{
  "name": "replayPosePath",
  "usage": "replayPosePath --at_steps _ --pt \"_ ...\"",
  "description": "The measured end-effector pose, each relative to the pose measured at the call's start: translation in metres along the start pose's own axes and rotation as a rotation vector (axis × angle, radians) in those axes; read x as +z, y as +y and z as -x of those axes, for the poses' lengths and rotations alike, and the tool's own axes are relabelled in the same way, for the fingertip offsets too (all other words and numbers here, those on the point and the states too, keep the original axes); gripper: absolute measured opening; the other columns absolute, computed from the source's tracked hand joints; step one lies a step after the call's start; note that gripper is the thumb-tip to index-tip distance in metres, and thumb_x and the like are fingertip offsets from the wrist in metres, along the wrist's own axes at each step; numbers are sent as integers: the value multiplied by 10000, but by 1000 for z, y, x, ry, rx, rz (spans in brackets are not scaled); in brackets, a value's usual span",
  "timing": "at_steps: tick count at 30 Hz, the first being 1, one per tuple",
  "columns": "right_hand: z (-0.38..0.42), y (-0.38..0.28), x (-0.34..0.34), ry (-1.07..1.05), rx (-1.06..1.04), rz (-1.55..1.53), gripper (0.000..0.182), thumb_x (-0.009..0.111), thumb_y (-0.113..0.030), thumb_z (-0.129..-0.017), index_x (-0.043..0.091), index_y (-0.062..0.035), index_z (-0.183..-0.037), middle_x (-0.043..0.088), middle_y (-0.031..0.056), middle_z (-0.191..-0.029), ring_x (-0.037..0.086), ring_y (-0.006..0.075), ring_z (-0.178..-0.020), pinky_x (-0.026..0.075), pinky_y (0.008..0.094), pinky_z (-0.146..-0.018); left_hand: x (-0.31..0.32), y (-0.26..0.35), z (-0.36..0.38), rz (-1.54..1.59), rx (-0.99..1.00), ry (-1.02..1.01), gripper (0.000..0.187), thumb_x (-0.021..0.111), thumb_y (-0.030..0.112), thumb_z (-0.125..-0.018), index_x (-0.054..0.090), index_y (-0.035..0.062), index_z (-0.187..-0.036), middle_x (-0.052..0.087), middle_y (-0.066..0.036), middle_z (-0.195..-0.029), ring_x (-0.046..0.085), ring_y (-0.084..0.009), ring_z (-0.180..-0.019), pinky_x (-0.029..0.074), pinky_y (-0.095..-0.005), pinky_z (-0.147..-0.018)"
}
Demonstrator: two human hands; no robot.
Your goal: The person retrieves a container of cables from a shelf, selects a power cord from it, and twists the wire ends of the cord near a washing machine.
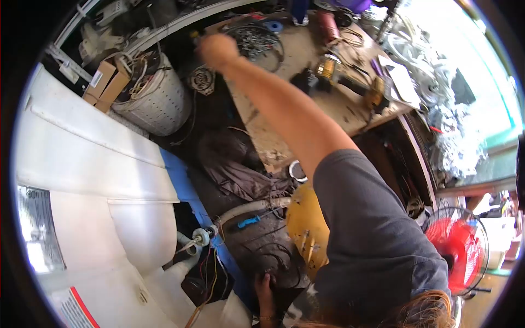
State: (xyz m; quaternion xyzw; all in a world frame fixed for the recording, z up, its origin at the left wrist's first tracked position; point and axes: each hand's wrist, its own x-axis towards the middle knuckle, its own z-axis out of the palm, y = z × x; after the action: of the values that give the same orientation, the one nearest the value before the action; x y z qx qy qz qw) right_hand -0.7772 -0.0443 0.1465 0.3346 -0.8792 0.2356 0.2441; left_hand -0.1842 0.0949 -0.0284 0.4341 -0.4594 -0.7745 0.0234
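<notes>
My right arm stretches over the wooden workbench point(262, 109). My right hand point(217, 52), blurred and closed, is at the bench's far left corner beside a tray of small metal parts point(254, 42); a small yellowish thing shows at its fingertips, too smeared to name. Low in the view, my left hand point(264, 295) is partly seen near the floor, beside the blue base point(186, 191) of a white washing machine point(87, 164) that lies tipped over. Hoses, wires and a white round valve fitting point(203, 236) show in its opening. A blue-handled screwdriver point(249, 222) lies on the floor.
Two yellow-black power drills point(328, 68) lie on the bench. A perforated white tub point(156, 101) full of parts stands at the left, near a small motor point(201, 80). Dark cloth point(240, 169) and a yellow rounded object point(306, 224) are below. A red fan point(453, 251) stands right.
</notes>
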Motion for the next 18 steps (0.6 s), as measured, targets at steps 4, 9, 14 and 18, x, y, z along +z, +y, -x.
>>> replayPosePath --at_steps 4,9,14,18 --pt "-80 73 55 82 32 293 277 529 -281 -865 683 -51 -865 683 126 -849 672 236 -788 541 362 -628 -10 -9 -12 -276 -77 223 384 566 210 -882 480 -19 -1178 565 -111 -1038 529 -193 -921 423 -291 -815" --pt "-118 86 74 -207 144 382 335 429 -276 -906 585 -179 -1186 559 101 -1232 511 297 -1162 381 554 -941 -22 -11 -35 -335 -118 254 444 540 244 -892 446 -47 -1215 530 -158 -1121 498 -242 -1014 380 -317 -888" --pt "-141 113 129 -195 101 509 318 465 -279 -891 599 -151 -1150 558 98 -1222 531 294 -1130 426 558 -889 -32 -14 -43 -390 -143 258 507 514 279 -902 413 -74 -1252 494 -206 -1204 467 -292 -1108 336 -343 -962" --pt "-140 112 132 -94 142 483 298 503 -252 -863 626 -131 -1106 566 96 -1205 558 284 -1084 453 507 -885 -30 -19 -39 -457 -126 278 558 493 306 -910 386 -96 -1281 466 -244 -1271 442 -332 -1182 301 -363 -1020"
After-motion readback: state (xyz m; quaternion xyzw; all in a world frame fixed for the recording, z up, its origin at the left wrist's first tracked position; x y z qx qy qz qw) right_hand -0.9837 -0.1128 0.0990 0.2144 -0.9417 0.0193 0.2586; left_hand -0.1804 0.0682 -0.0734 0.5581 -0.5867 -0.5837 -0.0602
